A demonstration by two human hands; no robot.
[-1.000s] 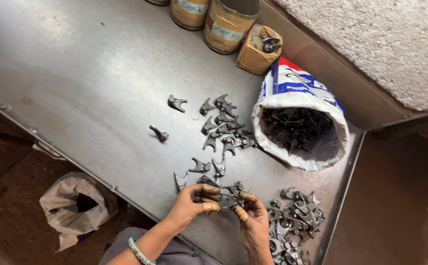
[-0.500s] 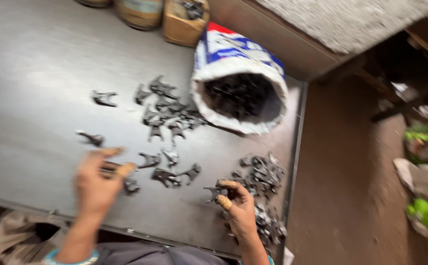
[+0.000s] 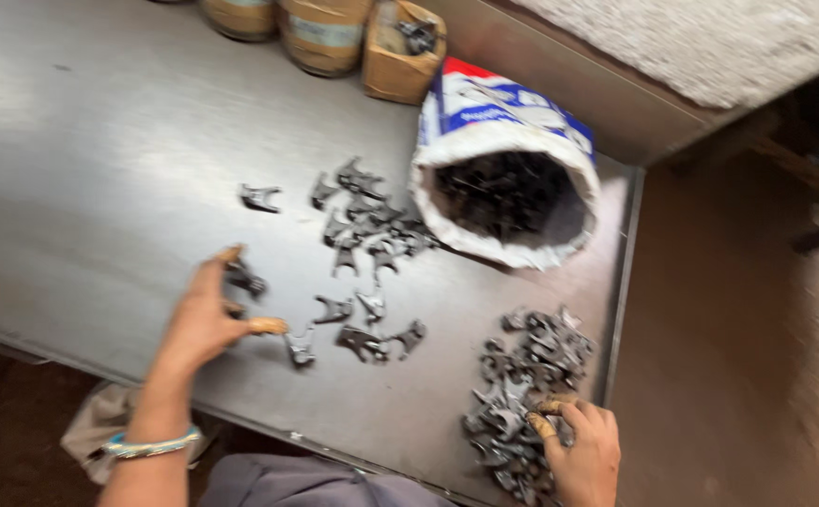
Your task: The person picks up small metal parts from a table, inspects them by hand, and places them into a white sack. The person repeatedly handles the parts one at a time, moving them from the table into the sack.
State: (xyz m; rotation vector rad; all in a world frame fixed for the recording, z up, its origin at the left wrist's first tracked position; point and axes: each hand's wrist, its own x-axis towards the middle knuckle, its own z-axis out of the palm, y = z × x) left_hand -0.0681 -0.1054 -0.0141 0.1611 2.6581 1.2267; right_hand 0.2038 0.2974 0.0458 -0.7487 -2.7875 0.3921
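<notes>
Left hand (image 3: 205, 319) spread on grey steel tabletop (image 3: 100, 169), fingers touching small dark forked metal part (image 3: 243, 278). Right hand (image 3: 583, 451) curled, resting on heap of same parts (image 3: 522, 385); grip unclear.

Soft, even daylight falls on a steel bench (image 3: 100, 141), whose brushed surface throws back a pale, hazy sheen at upper left. Motion blur smears the whole frame, heaviest toward the right edge and over the floor (image 3: 738, 310). The dark mouth of the sack (image 3: 508, 192) swallows detail, and shadows beneath the small metal parts (image 3: 363, 230) stay short and faint.
</notes>
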